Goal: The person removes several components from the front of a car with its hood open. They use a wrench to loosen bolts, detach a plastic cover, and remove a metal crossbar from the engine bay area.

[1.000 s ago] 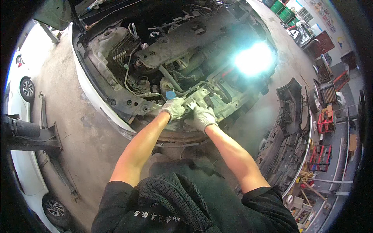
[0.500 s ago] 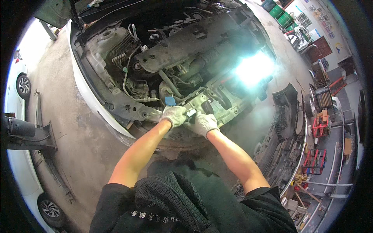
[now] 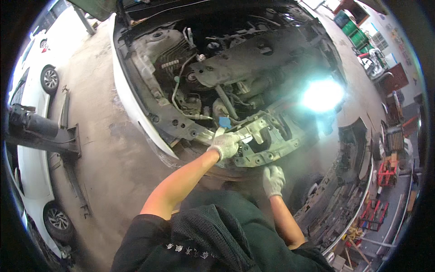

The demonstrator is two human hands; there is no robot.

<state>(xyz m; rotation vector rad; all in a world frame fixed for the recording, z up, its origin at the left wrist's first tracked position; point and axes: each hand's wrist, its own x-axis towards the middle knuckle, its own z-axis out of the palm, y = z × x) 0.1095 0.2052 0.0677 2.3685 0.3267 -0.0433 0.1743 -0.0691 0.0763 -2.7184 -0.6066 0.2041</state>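
Note:
My left hand (image 3: pixel 225 146), in a pale knit glove, is closed at the front panel of an opened car engine bay. A small whitish piece (image 3: pixel 246 138) juts from its fingertips; I cannot make out its kind. Just behind this hand is a blue cap (image 3: pixel 224 122) on a light filler neck. My right hand (image 3: pixel 273 181), also gloved, is below the front edge of the metal radiator support (image 3: pixel 267 156), its fingers curled in. Anything inside that grip is hidden.
A bright work light (image 3: pixel 322 95) glares over the bay's right side. A detached bumper (image 3: pixel 351 149) and other parts lie on the floor to the right, near red racks (image 3: pixel 374 213). At left stand a lift arm (image 3: pixel 43 131) and a white car (image 3: pixel 34 181).
My right hand has left the spot beside the left hand and moved down, toward me, below the panel's front edge. My left hand stays near the blue cap. The whole view has shifted.

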